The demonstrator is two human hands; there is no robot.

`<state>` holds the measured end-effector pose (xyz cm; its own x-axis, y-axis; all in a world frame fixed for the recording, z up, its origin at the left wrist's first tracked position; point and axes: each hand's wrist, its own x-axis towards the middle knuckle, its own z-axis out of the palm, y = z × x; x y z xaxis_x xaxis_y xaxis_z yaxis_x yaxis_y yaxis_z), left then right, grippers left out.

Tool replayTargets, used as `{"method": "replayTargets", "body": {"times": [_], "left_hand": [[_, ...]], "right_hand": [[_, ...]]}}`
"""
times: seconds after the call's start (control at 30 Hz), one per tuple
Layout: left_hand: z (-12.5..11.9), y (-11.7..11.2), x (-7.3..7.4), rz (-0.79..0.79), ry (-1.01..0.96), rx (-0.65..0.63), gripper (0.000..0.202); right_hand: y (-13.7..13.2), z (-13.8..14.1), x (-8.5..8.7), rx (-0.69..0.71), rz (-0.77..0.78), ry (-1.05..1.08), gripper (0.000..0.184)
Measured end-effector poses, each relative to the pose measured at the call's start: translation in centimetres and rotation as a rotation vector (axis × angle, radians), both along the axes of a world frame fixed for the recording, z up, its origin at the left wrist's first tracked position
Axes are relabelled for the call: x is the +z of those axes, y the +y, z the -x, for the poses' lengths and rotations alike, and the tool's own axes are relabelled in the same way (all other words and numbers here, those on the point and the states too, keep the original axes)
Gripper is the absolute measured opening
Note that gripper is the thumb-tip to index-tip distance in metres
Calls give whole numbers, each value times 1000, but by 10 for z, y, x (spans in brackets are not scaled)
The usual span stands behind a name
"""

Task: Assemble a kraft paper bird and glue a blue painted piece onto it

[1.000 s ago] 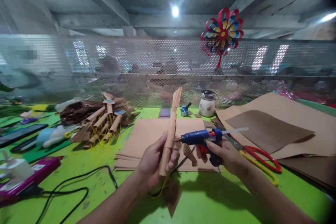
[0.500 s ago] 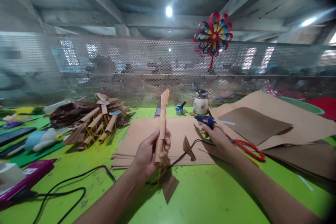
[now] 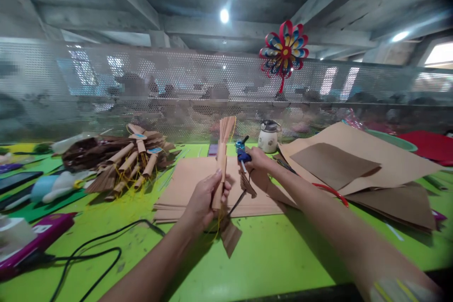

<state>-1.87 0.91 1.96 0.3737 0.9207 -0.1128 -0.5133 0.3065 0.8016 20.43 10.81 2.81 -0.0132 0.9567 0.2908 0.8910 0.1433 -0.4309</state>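
Observation:
My left hand is wrapped round a rolled brown paper tube, held upright with a pleated fan at its top and yellow string hanging below. My right hand grips a blue glue gun, a white glue stick jutting from its rear. The glue gun is to the right of the tube, apart from it. Under it a small pleated paper piece sits on the stacked brown paper sheets. Another folded paper piece lies below my left hand.
Several finished-looking paper tubes with yellow strings are heaped at left. Black cable crosses the green table near a purple power strip. A white jar stands behind; red-handled scissors and large brown sheets lie at right.
My right hand has swung left and away from me with the glue gun, nearer the tube's fan. The gun has turned. My left hand keeps hold of the tube, now tilted slightly right.

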Motion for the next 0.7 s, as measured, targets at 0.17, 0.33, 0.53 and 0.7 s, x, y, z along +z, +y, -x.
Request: {"method": "replayTargets", "body": {"times": [0.17,0.33,0.53,0.7], "left_hand": [[-4,1,-5,-98,57,89,25],[-6,1,-7,-154,79,115,26],[-6,3,-10,-179,107,63,35],[-8,3,-10,-193,148,41,37]], "right_hand": [[-15,3,-1,16,-43,12,37],[-44,1,-13,-31,-72,-44,30],[-88,8,-36,73,58,-115,31],[-84,14,-43,65,108,-105,21]]}}
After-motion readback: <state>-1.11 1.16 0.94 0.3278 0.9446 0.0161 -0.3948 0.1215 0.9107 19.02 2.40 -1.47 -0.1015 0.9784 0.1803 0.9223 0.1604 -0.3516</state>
